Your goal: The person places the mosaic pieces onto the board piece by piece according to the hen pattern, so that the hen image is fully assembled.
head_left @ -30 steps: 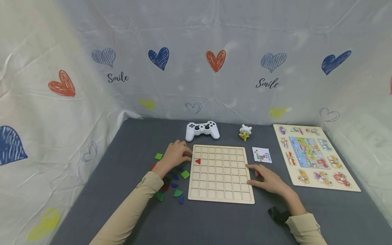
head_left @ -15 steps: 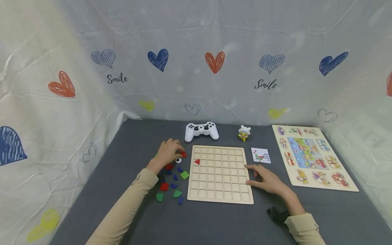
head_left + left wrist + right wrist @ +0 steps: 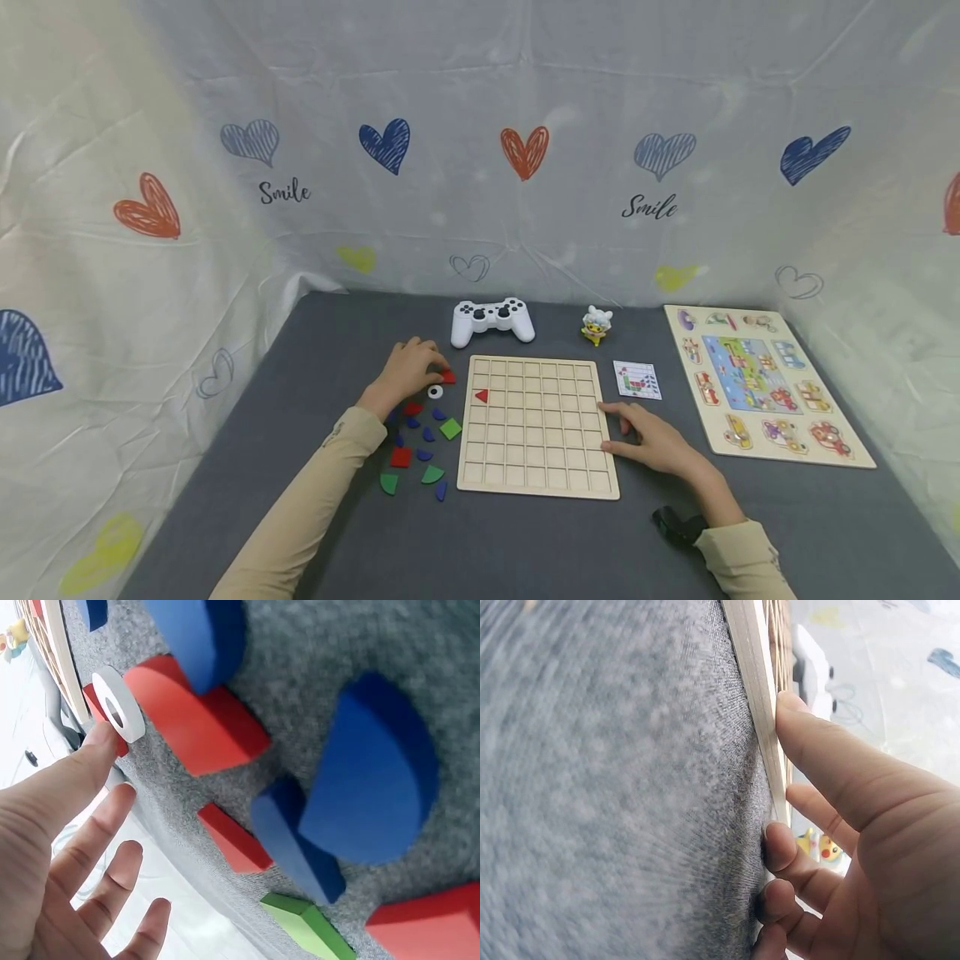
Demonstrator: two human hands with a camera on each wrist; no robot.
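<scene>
A wooden grid board (image 3: 537,433) lies flat, with one red triangle (image 3: 482,396) in its left part. To its left, my left hand (image 3: 407,371) reaches over loose pieces with its fingers spread. Its thumb tip is at a red piece (image 3: 448,377), beside a white ring (image 3: 131,712); whether it touches is unclear. Nearby lie a light green square (image 3: 450,429), a red square (image 3: 401,457), green quarter circles (image 3: 432,475) and several blue pieces (image 3: 367,780). My right hand (image 3: 654,442) rests its thumb and index finger, apart, against the board's right edge.
A white game controller (image 3: 492,321) and a small figurine (image 3: 596,325) stand behind the board. Right of it lie a pattern card (image 3: 637,380) and a wooden picture puzzle (image 3: 768,387). A patterned cloth hangs behind the dark grey table (image 3: 525,550).
My left hand has drawn back leftward from the board's upper left edge, uncovering the white ring and several loose pieces. The right hand stays at the board's edge.
</scene>
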